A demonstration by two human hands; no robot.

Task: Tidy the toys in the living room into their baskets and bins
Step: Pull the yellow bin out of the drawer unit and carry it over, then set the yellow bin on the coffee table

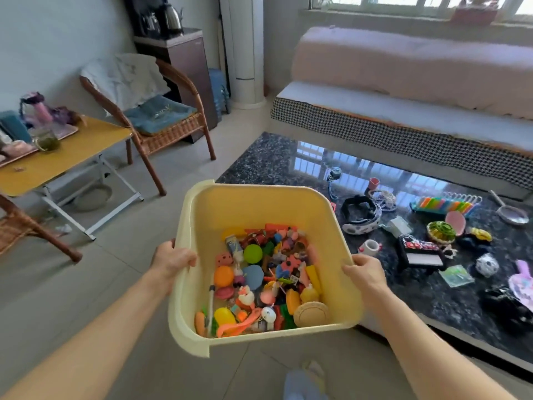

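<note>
Grip closed on both sides: left hand (172,259) and right hand (364,271) clamped over opposite rims of smooth pale-yellow plastic bin (248,206), rounded-square, held above tiled floor at frame centre. Small multicoloured plastic toys (259,281) heaped inside. More toys scattered on glossy speckled bench (274,160) at 3 o'clock; fingertips hidden inside rim.

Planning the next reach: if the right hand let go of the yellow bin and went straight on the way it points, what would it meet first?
Probably the yellow plastic bin's right wall; the right hand points inward across its rim, toward the small toys inside.
</note>
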